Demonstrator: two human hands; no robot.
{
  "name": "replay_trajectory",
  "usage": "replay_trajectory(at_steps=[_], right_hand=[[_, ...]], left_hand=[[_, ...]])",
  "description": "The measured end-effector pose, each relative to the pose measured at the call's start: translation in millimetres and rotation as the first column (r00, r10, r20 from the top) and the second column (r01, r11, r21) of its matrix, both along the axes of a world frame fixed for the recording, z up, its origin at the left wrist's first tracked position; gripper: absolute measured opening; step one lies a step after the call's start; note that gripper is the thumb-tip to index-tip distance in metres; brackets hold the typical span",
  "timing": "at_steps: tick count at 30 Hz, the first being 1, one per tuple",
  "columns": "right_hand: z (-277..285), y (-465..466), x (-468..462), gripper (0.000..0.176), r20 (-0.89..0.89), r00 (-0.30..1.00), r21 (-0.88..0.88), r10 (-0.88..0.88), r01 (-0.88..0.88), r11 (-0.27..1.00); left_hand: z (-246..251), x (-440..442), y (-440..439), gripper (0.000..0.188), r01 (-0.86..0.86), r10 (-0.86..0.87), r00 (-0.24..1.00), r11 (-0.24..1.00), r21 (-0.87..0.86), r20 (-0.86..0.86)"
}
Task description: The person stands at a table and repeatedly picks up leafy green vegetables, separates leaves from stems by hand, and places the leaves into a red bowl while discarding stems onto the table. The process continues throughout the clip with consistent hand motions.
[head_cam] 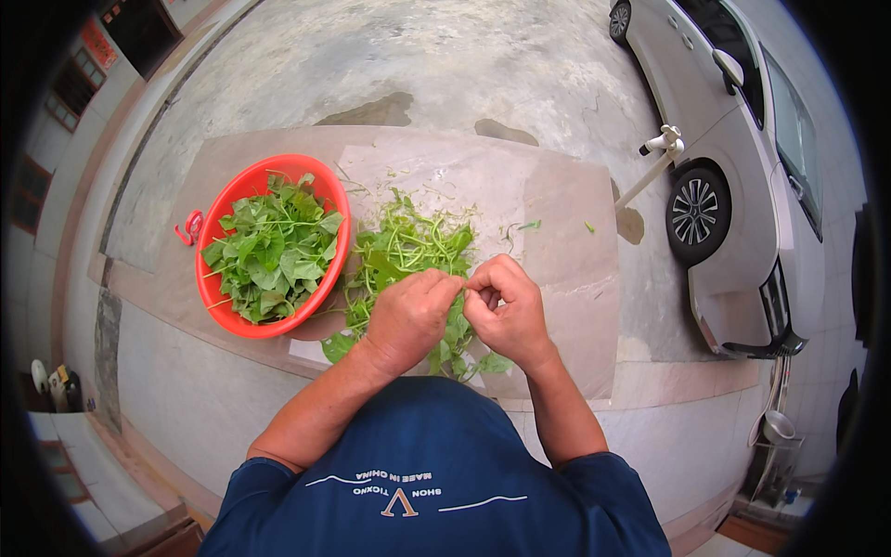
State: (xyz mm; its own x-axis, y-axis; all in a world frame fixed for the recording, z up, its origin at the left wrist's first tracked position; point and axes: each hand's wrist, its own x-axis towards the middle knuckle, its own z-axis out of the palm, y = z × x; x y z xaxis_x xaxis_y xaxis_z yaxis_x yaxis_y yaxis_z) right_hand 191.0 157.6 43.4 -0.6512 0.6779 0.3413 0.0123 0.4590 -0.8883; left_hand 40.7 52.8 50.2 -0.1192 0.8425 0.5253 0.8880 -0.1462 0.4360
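Note:
My left hand [413, 317] and my right hand [507, 306] meet fingertip to fingertip over a pile of leafy green stems [411, 240]. Both pinch a thin green stem between thumb and forefinger; most of it is hidden by the fingers. The pile lies on a flat grey-brown sheet [571, 230] and reaches under my hands towards my body. To the left of the pile stands a red plastic basin [344, 261], heaped with picked green leaves [271, 250].
A red and white object [190, 228] lies left of the basin. Short stem scraps are strewn beyond the pile. At the right, a white pipe with a tap [644, 182] rises near a parked silver car [741, 278]. Wet patches mark the concrete floor [452, 63].

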Motion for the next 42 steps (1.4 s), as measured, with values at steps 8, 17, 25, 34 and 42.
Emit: replay_trajectory(at_steps=[8, 17, 25, 34, 42], right_hand=[[-45.3, 10.3, 1.8, 0.007, -0.102, 0.992, -0.693, -0.069, -0.021, 0.721], [-69.6, 26.4, 30.0, 0.011, -0.116, 0.947, -0.646, -0.299, 0.157, 0.747], [-19.8, 6.1, -3.8, 0.018, -0.244, 0.969, -0.741, 0.038, -0.212, 0.637], [-8.8, 8.3, -4.4, 0.014, 0.027, 0.976, -0.717, 0.216, -0.132, 0.685], [-23.0, 18.3, -11.7, 0.008, -0.329, 0.924, -0.866, 0.194, -0.378, 0.328]], left_hand=[[0.6, -7.9, -3.8, 0.014, -0.071, 0.091, 0.701, 0.996, -0.058, 0.707], [15.6, -57.4, -15.3, 0.018, -0.024, 0.049, 0.128, 0.999, -0.046, 0.991], [5.0, -22.5, -14.0, 0.014, 0.044, 0.117, 0.661, 0.980, -0.194, 0.741], [-0.2, -21.6, -17.2, 0.015, 0.050, -0.037, 0.988, 0.995, -0.085, 0.151], [9.4, -21.5, -14.5, 0.019, 0.095, -0.109, 0.974, 0.992, 0.082, 0.198]])
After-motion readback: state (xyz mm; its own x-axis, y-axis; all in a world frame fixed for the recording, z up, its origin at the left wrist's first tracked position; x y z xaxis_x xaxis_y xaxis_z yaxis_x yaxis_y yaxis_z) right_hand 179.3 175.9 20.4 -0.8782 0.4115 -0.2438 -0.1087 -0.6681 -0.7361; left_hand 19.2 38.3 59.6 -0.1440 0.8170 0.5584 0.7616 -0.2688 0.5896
